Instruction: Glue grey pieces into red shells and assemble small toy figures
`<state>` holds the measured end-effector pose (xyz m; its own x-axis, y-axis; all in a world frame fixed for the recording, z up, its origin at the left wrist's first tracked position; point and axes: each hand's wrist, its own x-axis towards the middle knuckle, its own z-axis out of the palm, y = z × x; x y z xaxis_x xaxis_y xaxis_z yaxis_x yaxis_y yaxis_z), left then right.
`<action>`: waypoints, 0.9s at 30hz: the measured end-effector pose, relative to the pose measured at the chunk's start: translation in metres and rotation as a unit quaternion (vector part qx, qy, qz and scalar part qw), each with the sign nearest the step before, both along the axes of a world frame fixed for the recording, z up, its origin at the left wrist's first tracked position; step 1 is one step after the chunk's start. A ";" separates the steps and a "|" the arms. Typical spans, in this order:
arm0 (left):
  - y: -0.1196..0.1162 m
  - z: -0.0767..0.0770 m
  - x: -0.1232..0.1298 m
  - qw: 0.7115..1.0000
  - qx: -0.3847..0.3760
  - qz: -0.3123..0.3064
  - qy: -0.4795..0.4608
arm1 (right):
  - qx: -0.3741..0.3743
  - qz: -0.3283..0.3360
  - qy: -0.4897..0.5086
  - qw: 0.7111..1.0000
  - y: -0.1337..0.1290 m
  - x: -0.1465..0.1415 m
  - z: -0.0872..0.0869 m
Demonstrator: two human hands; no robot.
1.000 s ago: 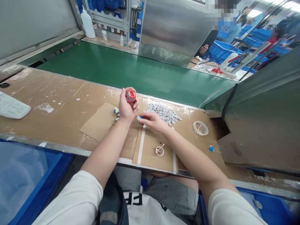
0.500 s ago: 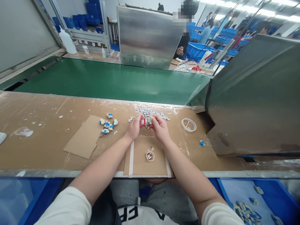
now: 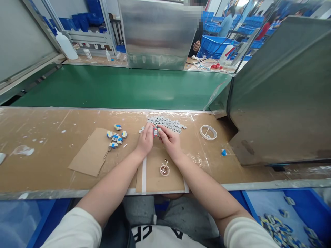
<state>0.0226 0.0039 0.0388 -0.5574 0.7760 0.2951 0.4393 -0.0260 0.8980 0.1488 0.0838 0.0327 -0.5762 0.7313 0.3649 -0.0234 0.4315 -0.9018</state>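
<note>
My left hand is closed on a small red-and-grey block. My right hand pinches a small pale piece against or right beside that block; fingers hide most of both. Just beyond my fingers spreads a pile of small flat grey pieces. Left of my hands sits a cluster of small grey, blue and yellow blocks, some at the edge of a cardboard sheet. Nearer to me, a small round cup with a stick in it stands on a taped cardboard mat.
A green conveyor belt runs behind the table. A white ring and a blue scrap lie right, near a large metal panel. A blue bin below right holds several blocks. A person's hand shows beyond the belt.
My hands have drawn closer together, bringing the pale piece up to the red-and-grey block. The view has tilted slightly downward.
</note>
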 end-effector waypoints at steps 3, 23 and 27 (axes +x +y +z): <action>-0.001 0.001 0.004 1.000 0.004 0.013 0.027 | 0.017 -0.017 -0.003 1.000 -0.004 -0.002 -0.001; -0.008 0.020 -0.017 0.918 -0.185 -0.192 0.294 | -0.086 0.025 0.022 0.996 0.027 0.008 0.005; -0.007 0.015 -0.013 0.922 -0.149 -0.116 0.338 | 0.046 0.016 -0.010 0.999 0.026 0.012 0.005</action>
<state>0.0095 -0.0033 0.0538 -0.1333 0.9541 0.2683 0.9145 0.0140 0.4044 0.1608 0.1103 0.0375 -0.6068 0.6762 0.4178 -0.0214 0.5116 -0.8589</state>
